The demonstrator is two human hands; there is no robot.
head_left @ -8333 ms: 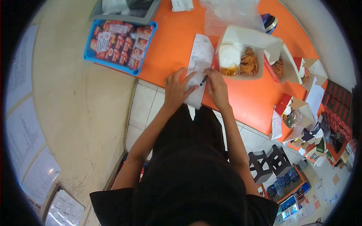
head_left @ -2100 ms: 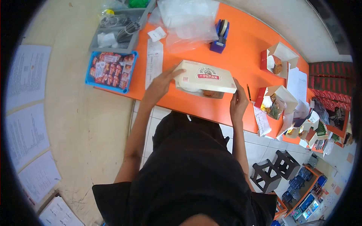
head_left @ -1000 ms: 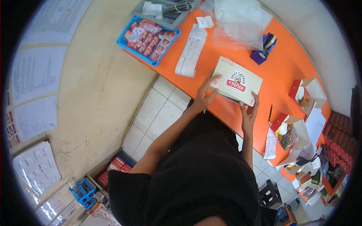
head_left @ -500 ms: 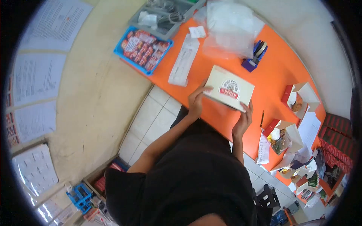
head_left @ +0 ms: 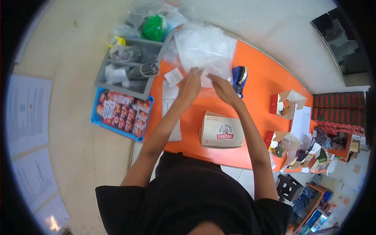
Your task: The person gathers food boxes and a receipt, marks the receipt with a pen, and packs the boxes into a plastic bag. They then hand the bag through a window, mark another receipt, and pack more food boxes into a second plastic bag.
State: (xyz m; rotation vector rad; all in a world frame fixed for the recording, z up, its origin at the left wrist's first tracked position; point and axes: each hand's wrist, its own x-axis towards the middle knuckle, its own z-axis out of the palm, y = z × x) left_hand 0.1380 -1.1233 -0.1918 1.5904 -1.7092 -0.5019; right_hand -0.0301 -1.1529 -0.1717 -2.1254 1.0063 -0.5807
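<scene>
Reaching across the orange counter [head_left: 258, 90], left hand [head_left: 190, 84] and right hand [head_left: 221, 87] meet with fingertips on the near edge of the clear plastic bags [head_left: 203, 49]; pinching or merely pressing, cannot tell. Closed white box [head_left: 222, 130] lies untouched between the forearms. Tape dispenser [head_left: 239, 78] sits just beside the right hand, receipt [head_left: 170, 102] under the left forearm.

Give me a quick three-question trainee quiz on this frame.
1. True or false: the chicken box lies closed on the orange table.
2. Fill in: the sachets sit in a ___ basket.
3. The left hand and right hand both touch: A) the chicken box B) the plastic bags C) the basket

Key: 1 true; 2 blue; 3 B.
</scene>
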